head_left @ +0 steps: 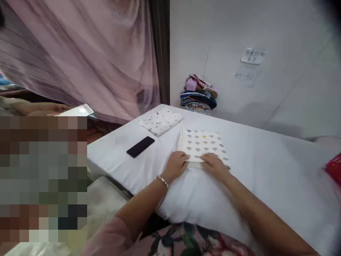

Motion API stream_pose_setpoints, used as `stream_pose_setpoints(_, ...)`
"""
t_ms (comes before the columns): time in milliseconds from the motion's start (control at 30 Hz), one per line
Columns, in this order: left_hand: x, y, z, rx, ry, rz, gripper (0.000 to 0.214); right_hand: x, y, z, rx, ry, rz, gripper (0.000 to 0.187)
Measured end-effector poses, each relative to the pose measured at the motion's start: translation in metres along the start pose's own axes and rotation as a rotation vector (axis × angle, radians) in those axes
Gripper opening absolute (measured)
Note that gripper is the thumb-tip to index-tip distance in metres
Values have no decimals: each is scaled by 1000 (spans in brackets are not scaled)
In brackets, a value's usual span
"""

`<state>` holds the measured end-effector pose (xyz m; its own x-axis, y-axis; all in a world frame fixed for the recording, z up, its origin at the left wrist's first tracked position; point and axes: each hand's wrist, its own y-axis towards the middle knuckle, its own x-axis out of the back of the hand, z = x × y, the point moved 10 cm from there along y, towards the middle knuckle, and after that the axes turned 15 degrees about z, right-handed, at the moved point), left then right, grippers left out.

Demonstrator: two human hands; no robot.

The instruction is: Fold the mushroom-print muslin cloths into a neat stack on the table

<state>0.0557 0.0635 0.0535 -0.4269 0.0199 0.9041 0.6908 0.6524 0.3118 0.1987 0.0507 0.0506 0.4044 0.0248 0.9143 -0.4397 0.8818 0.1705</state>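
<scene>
A white folded cloth point(206, 144) with rows of small grey prints and one yellow print lies on the white-covered table. At its near left corner is my left hand point(177, 163), with fingers closed on the near edge. My right hand point(214, 165) grips the same edge a little farther right, fingertips on top of the fold. My thumbs are partly hidden. A second folded cloth point(161, 121), white with small dark prints, lies farther back to the left. Between it and the table's left edge rests a black phone point(140, 146).
The table point(266, 170) has a white cover. A stack of folded fabrics point(198, 94) stands behind it by the wall. A pink curtain point(106, 53) hangs at left. Another person's hand point(53, 107) is near a white phone-like device point(80, 110). Something red point(334, 167) is at the right edge.
</scene>
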Motion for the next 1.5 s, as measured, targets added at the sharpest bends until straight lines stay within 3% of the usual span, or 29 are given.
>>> stream_pose_setpoints(133,2,1,0,15,-12,-36,21,7,-14,-11,-13,-44,-75,24)
stream_pose_setpoints(367,-2,1,4,23,-7,-9,17,0,-17,-17,-12,-111,-88,23)
stream_pose_setpoints(667,-11,21,-32,-113,125,78,25,2,-16,-8,49,-165,-59,26)
stream_pose_setpoints(1000,-19,33,-24,-84,129,91,24,19,-26,-18,34,-209,-108,24)
stream_pose_setpoints(1500,-21,33,-29,-103,185,91,19,14,-26,-15,7,-295,-169,22)
